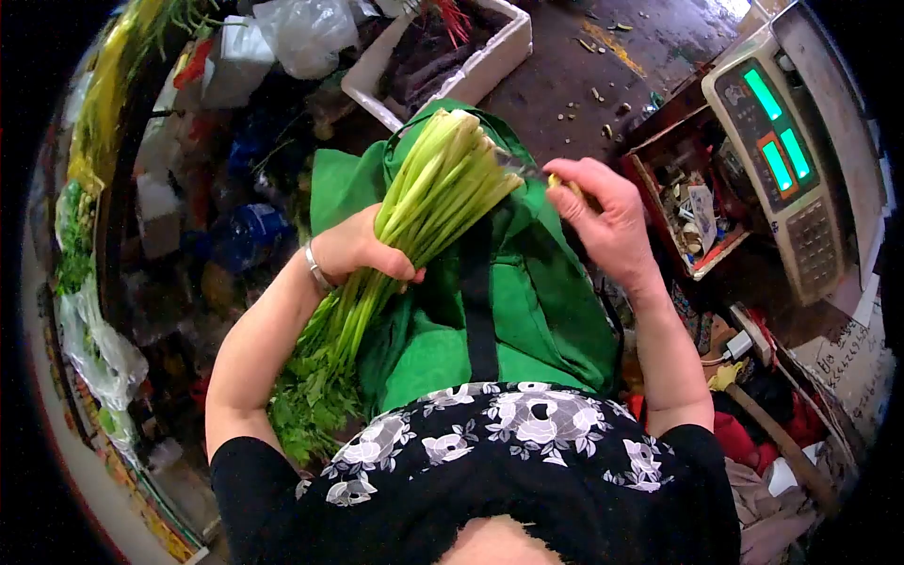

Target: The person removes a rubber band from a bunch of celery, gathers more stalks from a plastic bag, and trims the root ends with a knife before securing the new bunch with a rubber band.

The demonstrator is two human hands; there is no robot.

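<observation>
A bunch of celery (435,184) lies slantwise across my lap, its cut stem ends pointing up and away from me. My left hand (363,247), with a silver bangle at the wrist, is wrapped round the stalks at mid-length. Below that grip the leafy tops (315,405) hang beside my left thigh. My right hand (598,202) is closed on the handle of a small knife (529,170); its blurred dark blade reaches toward the stem ends. Under the celery a green apron (424,348) with a black strap covers my lap.
A white foam box (490,71) with dark produce stands ahead. At right are a digital scale (777,141) with lit green displays and an open drawer (697,212) of small items. Bagged greens (89,330) line the left shelf. Scraps litter the floor (603,89).
</observation>
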